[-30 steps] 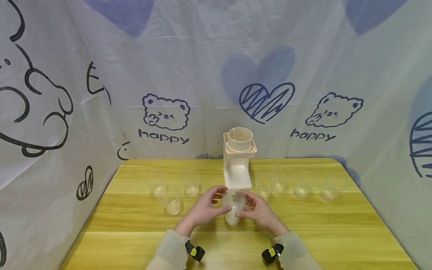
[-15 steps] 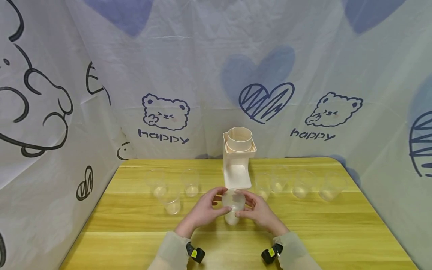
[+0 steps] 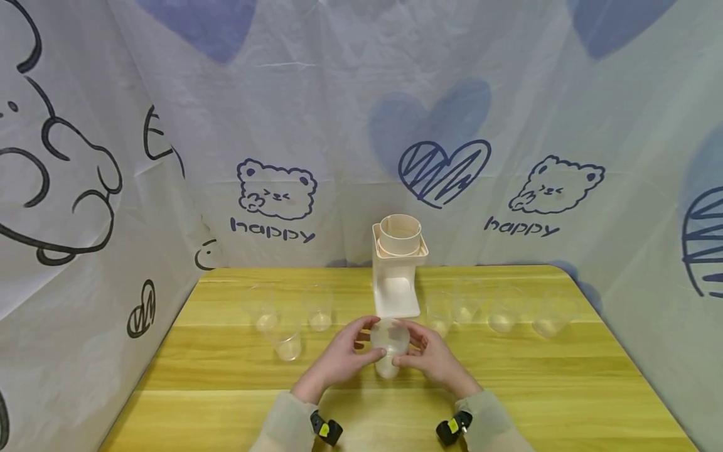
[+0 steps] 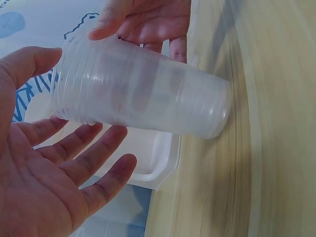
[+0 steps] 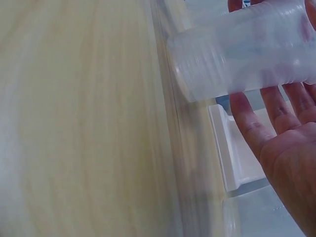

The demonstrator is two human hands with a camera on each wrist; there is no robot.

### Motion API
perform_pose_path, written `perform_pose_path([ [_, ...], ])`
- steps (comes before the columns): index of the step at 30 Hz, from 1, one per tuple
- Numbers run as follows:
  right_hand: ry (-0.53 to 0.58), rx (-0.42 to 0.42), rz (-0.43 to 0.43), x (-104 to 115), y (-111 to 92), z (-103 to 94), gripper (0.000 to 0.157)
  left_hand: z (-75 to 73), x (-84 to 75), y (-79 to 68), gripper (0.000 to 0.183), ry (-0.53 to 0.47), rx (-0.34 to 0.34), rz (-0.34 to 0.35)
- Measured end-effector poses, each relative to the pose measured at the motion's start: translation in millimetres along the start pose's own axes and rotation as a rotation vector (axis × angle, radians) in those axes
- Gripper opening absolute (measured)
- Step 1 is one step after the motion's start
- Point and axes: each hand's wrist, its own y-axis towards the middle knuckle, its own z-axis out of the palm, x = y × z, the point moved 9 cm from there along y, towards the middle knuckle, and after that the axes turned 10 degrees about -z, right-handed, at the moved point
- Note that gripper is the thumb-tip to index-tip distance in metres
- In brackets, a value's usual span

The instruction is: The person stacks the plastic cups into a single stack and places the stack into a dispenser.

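Observation:
A stack of nested clear plastic cups [image 3: 388, 342] stands mid-table, held from both sides. My left hand [image 3: 346, 353] grips its upper part, thumb on the near side and fingers behind. On the opposite side my right hand [image 3: 432, 356] holds the stack in the same way. The left wrist view shows several rims close together at the top of the cup stack [image 4: 138, 89], between the thumb and fingers. In the right wrist view, the fingers of the right hand [image 5: 291, 138] lie along the cups. Whether the stack's base touches the table cannot be told.
Just behind the stack stands a cream-coloured holder [image 3: 395, 295] with a round tube [image 3: 400, 235] on top. Single clear cups stand on both sides, such as one cup [image 3: 289, 345] at left and another cup [image 3: 546, 323] at right. A printed cloth [image 3: 350, 125] hangs behind the table.

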Motion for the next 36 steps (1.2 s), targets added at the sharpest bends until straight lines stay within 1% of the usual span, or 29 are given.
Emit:
perform_pose_path([
  [4,0.001,0.002,0.003,-1.0,-0.1,0.3,0.071,1.0,-0.2,-0.1,0.06,0.008,-0.001,0.008],
  [7,-0.006,0.005,0.004,-0.9,-0.1,0.8,0.071,-0.1,-2.0,-0.9,0.06,0.015,-0.018,0.013],
  [11,-0.008,0.005,-0.001,-0.4,0.0,1.5,0.071,-5.7,-6.5,-4.4,0.062,0.027,-0.072,0.018],
  [14,-0.012,0.004,-0.003,-0.8,0.8,1.8,0.071,-13.2,-11.0,-9.7,0.063,0.038,-0.122,0.023],
  [18,-0.029,0.001,0.003,-1.2,1.7,1.7,0.069,-25.4,-19.4,-20.0,0.061,0.042,-0.178,0.05],
  [22,-0.059,-0.005,0.006,-1.5,2.7,1.2,0.068,-37.9,-29.7,-31.0,0.058,0.052,-0.232,0.1],
  [28,-0.076,-0.002,-0.009,-0.1,4.4,1.6,0.069,-57.6,-42.0,-47.4,0.06,0.094,-0.318,0.114],
  [30,-0.078,-0.004,-0.012,-0.1,4.7,1.9,0.069,-66.3,-44.6,-53.2,0.063,0.111,-0.365,0.13],
  [33,-0.082,-0.007,-0.009,-1.6,4.8,1.9,0.069,-82.2,-46.3,-62.9,0.071,0.13,-0.459,0.17],
  [36,-0.087,-0.011,-0.012,-2.4,4.8,1.9,0.069,-98.5,-43.8,-71.6,0.079,0.119,-0.546,0.206],
])
